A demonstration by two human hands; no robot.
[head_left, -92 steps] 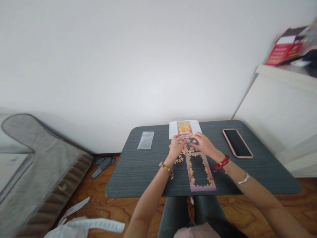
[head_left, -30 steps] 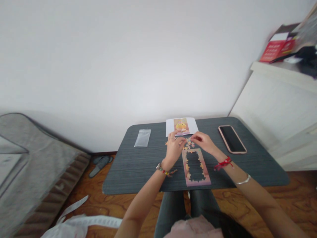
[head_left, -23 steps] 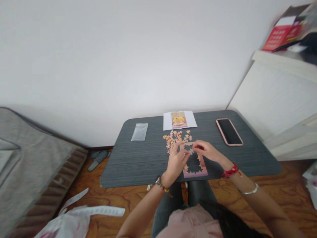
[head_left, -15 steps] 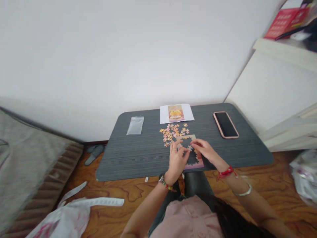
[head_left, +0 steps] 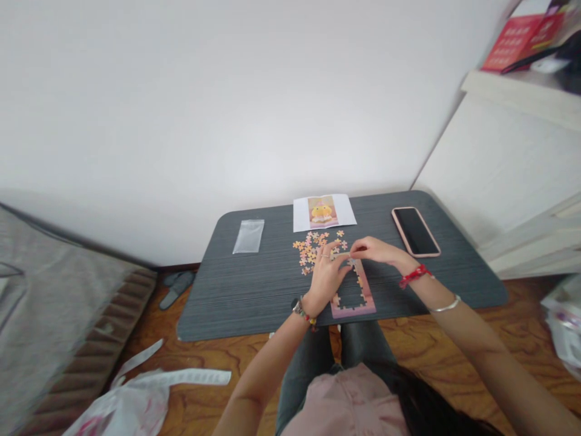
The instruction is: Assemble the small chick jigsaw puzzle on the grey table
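Observation:
A jigsaw border (head_left: pixel 354 312), pinkish along the near edge, lies on the table with its middle open to the dark tabletop. My left hand (head_left: pixel 325 278) reaches over its left side, thumb and index finger closing on a small pale puzzle piece (head_left: pixel 351 262) near the top edge. From the right, my right hand (head_left: pixel 374 249) has its fingertips pinched at the border's top, close by that piece; the fingers partly cover what they grip. Loose puzzle pieces (head_left: pixel 309 249) in orange, yellow and pink are spread just beyond my left hand.
Behind the pieces lies a paper sheet (head_left: pixel 345 211) with a picture of a yellow figure. A clear plastic bag (head_left: pixel 249 236) is at the left of the dark table (head_left: pixel 218 303), a phone (head_left: pixel 415 231) at the right. A white cabinet (head_left: pixel 508 145) stands beyond the right edge.
Both hands have moved up from the border's opening to its top edge. The right hand's wrist is raised, and the view has shifted slightly.

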